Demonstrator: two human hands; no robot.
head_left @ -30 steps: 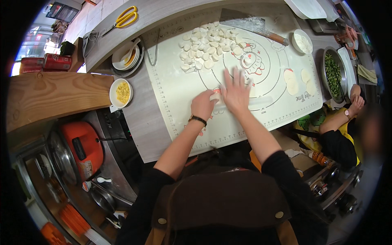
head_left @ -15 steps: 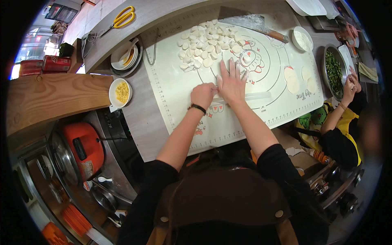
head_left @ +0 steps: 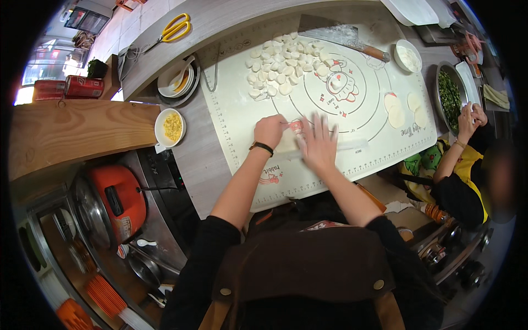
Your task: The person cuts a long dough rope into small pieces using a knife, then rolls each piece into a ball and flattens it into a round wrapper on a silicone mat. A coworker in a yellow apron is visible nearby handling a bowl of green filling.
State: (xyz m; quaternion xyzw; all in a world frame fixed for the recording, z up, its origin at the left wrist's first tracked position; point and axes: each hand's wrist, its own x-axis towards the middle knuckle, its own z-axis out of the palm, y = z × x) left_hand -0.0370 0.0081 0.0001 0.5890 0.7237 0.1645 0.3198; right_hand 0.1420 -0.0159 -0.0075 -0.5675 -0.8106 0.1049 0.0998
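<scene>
My left hand is closed over the mat, its fingertips pinched together; what they hold is too small to make out. Just beside it, my right hand lies flat with fingers spread, the palm over a pale rolling pin whose right end sticks out past the hand. Both hands are above a white printed pastry mat. Beyond them, a cluster of small floured dough pieces covers the mat's far left part. Flat round dough wrappers lie at the right of the mat.
A wooden-handled cleaver lies at the mat's far edge, near a white bowl of flour. On the left stand a bowl of yellow chopped food and a red cooker. At right, another person's hands are by a bowl of chopped greens.
My right hand has drawn back toward me, and its fingers are slightly blurred. The left hand stays pinched in nearly the same spot. The whole view has shifted a little.
</scene>
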